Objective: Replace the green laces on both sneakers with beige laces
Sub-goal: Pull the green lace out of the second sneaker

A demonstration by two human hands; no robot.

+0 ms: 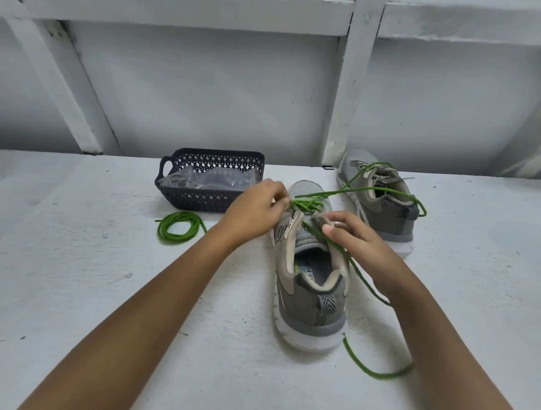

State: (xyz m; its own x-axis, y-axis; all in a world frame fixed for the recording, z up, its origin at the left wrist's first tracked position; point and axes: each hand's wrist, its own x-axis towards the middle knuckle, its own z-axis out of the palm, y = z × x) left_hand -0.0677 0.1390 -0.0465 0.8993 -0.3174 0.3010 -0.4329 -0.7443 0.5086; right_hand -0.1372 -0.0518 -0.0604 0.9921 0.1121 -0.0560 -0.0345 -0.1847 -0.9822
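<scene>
Forearms enter from the near edge of the white surface and converge on the near sneaker, which stands right of centre, heel toward the camera.

- **Left hand**: fingertips are curled closed on the green lace, pinching it at the crossings over the tongue.
- **Right hand**: thumb and forefinger pinch the same lace at the right eyelet flap.
- **Lace run:** one tail passes under the right hand, past the heel, and ends close to the near edge. A long loop arcs back over the far sneaker.
- **Far sneaker:** it stands at the rear edge by the wall and appears to carry a beige lace.

**Handling (judgement):**
- The cord is round, light and limp, and probably slick. It will slide through eyelets but can snag at the crossings.
- Take hold of one strand close to an eyelet and draw it out one row at a time.
- The sneaker is light and may shift, so steady its collar.

A coiled green lace lies left of the near sneaker, just in front of the dark basket. The basket holds a clear plastic bag whose contents cannot be made out.
</scene>
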